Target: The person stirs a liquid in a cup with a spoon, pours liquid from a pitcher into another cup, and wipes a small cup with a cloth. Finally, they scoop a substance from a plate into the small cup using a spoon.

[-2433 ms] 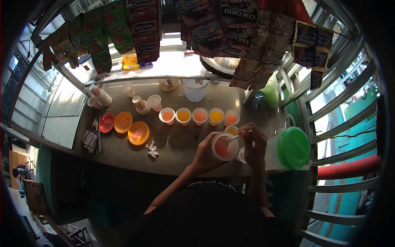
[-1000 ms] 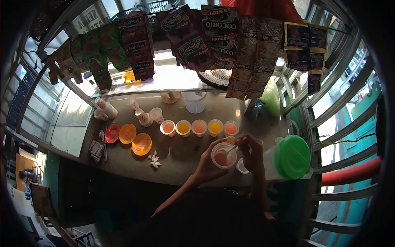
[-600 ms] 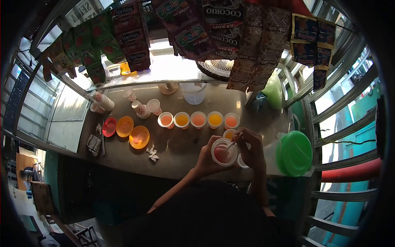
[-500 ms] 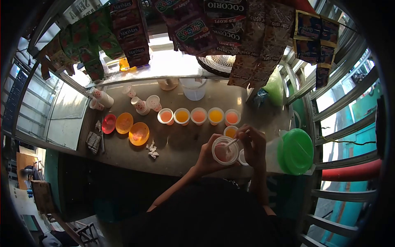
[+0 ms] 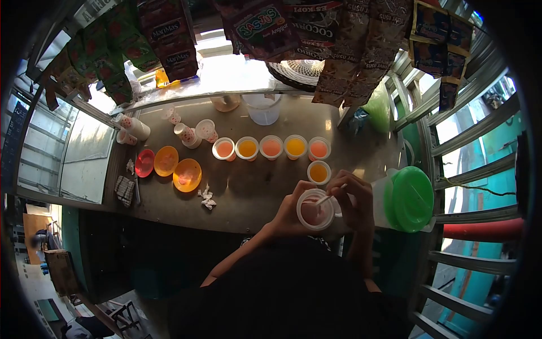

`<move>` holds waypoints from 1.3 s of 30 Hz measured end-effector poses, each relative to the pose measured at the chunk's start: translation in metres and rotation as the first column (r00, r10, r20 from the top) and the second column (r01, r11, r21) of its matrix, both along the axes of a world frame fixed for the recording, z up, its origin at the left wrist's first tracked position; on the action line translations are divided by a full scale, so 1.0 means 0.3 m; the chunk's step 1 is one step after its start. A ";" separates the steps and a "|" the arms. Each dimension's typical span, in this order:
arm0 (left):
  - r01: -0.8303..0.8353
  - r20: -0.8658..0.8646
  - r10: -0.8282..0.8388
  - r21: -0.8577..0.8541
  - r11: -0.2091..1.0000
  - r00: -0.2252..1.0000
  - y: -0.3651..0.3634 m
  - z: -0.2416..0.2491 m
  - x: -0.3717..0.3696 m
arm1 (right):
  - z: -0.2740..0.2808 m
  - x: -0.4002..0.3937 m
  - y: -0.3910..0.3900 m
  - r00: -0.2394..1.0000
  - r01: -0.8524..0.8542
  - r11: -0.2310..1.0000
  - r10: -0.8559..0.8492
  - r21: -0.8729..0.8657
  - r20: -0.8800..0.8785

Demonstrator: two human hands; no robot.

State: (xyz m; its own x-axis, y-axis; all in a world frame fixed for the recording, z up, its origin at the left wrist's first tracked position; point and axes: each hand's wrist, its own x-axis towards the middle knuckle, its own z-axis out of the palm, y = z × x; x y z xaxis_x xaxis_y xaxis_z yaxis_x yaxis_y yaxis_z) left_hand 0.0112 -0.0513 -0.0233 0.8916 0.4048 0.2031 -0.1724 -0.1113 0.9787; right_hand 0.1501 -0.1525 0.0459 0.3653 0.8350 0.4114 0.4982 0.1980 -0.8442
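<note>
My left hand (image 5: 287, 213) is wrapped round a plastic cup (image 5: 314, 214) of pinkish drink, held above the counter's near edge. In my right hand (image 5: 354, 198) is the handle of a pale spoon (image 5: 323, 199), its lower end dipped in that drink. Partly hidden behind the held cup is another white-rimmed cup (image 5: 337, 208). Just beyond my hands stands a cup of orange drink (image 5: 319, 173). Further back a row of cups alternates between a pink drink (image 5: 271, 147) and an orange drink (image 5: 247, 148).
A green-lidded container (image 5: 409, 199) stands at the right. To the left are an orange bowl (image 5: 187, 175), a yellow-orange bowl (image 5: 166, 161), a red bowl (image 5: 144, 163), crumpled tissue (image 5: 207, 198) and stacked cups (image 5: 134, 127). A clear bucket (image 5: 263, 110) is at the back; sachets (image 5: 268, 28) hang overhead.
The held cup and both hands have shifted slightly right in view, and the spoon has moved within the drink. The orange cup beyond them shows more fully. The camera view has tilted a little.
</note>
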 end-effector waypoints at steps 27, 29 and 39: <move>-0.198 0.171 0.170 0.167 0.966 0.971 0.000 -0.013 0.004 | 0.002 -0.035 0.010 0.995 0.060 0.998 -0.058 0.019 -0.087; -0.254 0.173 0.227 0.153 0.955 0.958 -0.008 -0.016 0.005 | 0.010 -0.039 0.010 0.971 0.240 0.969 -0.240 0.060 -0.005; -0.277 0.220 0.236 0.176 0.945 0.946 -0.004 -0.031 0.032 | 0.003 -0.033 -0.013 0.981 0.186 0.983 -0.186 0.003 0.054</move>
